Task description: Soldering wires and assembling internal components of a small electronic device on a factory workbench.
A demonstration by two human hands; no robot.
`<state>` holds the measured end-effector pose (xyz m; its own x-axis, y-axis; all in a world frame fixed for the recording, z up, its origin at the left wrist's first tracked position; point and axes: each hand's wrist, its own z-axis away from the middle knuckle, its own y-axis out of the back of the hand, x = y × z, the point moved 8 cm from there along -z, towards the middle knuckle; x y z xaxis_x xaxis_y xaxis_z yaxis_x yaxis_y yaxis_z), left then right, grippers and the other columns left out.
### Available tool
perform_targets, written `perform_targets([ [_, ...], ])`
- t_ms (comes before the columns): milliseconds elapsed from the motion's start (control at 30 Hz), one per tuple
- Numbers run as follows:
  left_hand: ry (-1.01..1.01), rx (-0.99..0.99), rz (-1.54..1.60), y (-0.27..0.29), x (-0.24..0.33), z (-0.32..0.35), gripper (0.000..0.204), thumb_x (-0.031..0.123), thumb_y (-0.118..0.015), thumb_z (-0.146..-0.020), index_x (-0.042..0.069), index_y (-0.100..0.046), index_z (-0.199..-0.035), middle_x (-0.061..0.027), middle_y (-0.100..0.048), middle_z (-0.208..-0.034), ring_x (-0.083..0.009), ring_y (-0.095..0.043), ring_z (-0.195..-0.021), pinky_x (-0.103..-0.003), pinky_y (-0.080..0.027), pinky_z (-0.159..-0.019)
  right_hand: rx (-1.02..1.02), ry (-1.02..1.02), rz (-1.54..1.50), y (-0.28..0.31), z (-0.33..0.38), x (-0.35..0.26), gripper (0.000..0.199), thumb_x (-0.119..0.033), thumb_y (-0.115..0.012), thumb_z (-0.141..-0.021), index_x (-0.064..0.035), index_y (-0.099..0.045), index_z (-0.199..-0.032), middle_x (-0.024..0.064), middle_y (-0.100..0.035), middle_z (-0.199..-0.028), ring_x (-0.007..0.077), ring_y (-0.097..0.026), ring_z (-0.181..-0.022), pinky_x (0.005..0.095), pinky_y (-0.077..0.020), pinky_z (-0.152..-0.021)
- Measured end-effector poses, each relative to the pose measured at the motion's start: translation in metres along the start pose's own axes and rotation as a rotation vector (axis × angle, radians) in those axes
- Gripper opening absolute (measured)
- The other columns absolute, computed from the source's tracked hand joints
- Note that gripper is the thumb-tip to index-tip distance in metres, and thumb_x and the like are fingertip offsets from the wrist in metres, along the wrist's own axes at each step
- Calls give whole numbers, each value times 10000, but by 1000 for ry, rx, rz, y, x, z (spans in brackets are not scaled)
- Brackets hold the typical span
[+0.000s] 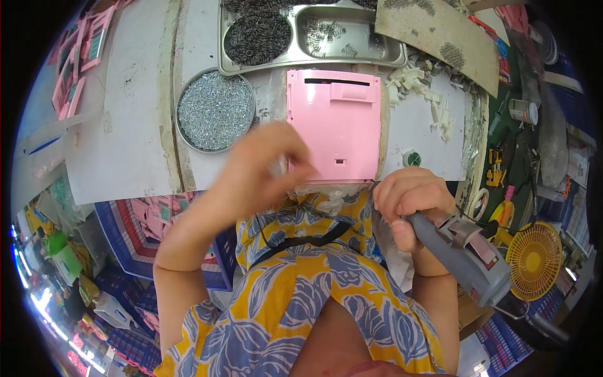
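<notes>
A pink plastic panel (333, 135) with a slot near its far edge and a small square hole near its close edge lies in front of me. My right hand (416, 200) is wrapped round the front end of a grey electric screwdriver (461, 257) at the panel's near right corner. The thin bit points at that corner; whether it touches is too small to tell. Over the panel's near left edge is my left hand (270, 160), smeared by motion, with its fingers bent toward the panel. Anything in those fingers cannot be made out.
Small silver screws fill a round metal dish (215, 112) on the left. Dark springs lie in a divided steel tray (402, 55) at the back. White plastic pieces (433, 103) are scattered right of the panel. A yellow fan (534, 261) and blue crate (135, 267) flank me.
</notes>
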<state>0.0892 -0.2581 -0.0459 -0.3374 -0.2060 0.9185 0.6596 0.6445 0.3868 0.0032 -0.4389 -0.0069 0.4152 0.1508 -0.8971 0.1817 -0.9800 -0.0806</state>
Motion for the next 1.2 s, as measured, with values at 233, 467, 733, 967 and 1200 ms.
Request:
perform_targets([
  [233, -317, 146, -182, -69, 40, -5, 172, 105, -807, -793, 98, -701, -928, -28, -639, -873, -223, -597, -795, -395, -410, -803, 109, 31, -319, 16, -25, -44, 324, -289, -767, -924, -94, -532, -1032, 16, -552, -599, 170, -524, -474, 310, -476, -492],
  [467, -333, 188, -220, -77, 33, -9, 199, 136, -804, -770, 110, -707, -942, -9, -641, -884, -200, -582, -773, -393, -379, -805, 95, -2, -266, 9, -27, -33, 330, -299, -755, -936, -92, -511, -1017, 24, -546, -593, 166, -514, -467, 316, -475, -491],
  [733, -386, 275, -336, -61, 36, -21, 237, 146, -830, -729, 124, -701, -927, 7, -633, -865, -185, -571, -747, -394, -364, -769, 137, 38, -221, 19, -43, -34, 325, -291, -761, -911, -134, -490, -996, -20, -536, -601, 119, -521, -474, 282, -484, -481],
  [967, -394, 288, -344, -61, 33, -16, 245, 161, -835, -723, 117, -696, -920, 2, -633, -881, -177, -575, -748, -403, -398, -779, 120, 56, -238, 12, -44, -23, 322, -273, -761, -899, -136, -487, -997, -25, -550, -610, 114, -515, -475, 275, -484, -480],
  [1200, 137, 369, -849, 63, -15, 13, 245, 233, -835, -760, 165, -745, -977, -6, -669, -1024, -238, -610, -1018, -462, -363, -941, 264, 74, -190, 36, -33, -26, 365, -293, -778, -889, -124, -484, -1021, -11, -519, -602, 141, -486, -470, 297, -448, -477],
])
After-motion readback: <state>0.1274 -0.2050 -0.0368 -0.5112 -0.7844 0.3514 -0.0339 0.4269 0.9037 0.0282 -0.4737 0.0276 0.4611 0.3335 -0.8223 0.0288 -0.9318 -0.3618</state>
